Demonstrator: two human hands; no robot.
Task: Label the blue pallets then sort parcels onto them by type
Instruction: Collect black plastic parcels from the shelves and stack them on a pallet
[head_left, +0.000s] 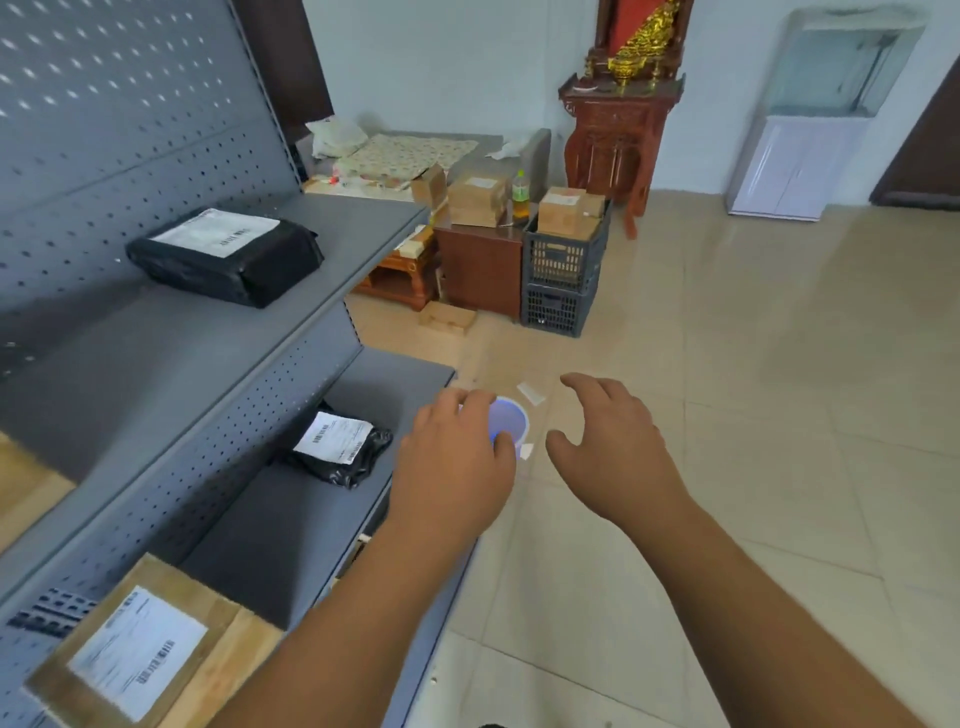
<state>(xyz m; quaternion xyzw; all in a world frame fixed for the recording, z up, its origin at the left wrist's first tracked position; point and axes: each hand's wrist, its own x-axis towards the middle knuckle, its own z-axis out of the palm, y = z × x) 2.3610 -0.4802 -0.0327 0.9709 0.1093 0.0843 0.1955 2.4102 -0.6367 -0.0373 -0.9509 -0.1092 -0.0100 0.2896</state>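
A: Head view first; where do the parcels lie?

B: All on the grey shelf unit (156, 353); a black parcel (223, 254) lies flat on its upper shelf, label up, long axis along the shelf; a smaller black parcel (337, 449) is on the lower shelf; a cardboard parcel (140, 649) is at the near end, label up.

A: And the hands?

B: Just off the shelf unit's front edge, over the floor; the left hand (452, 462) curls fingers and thumb round a blue-rimmed roll (511, 423); the right hand (608, 447) beside it is spread, loosely bent, holding nothing.
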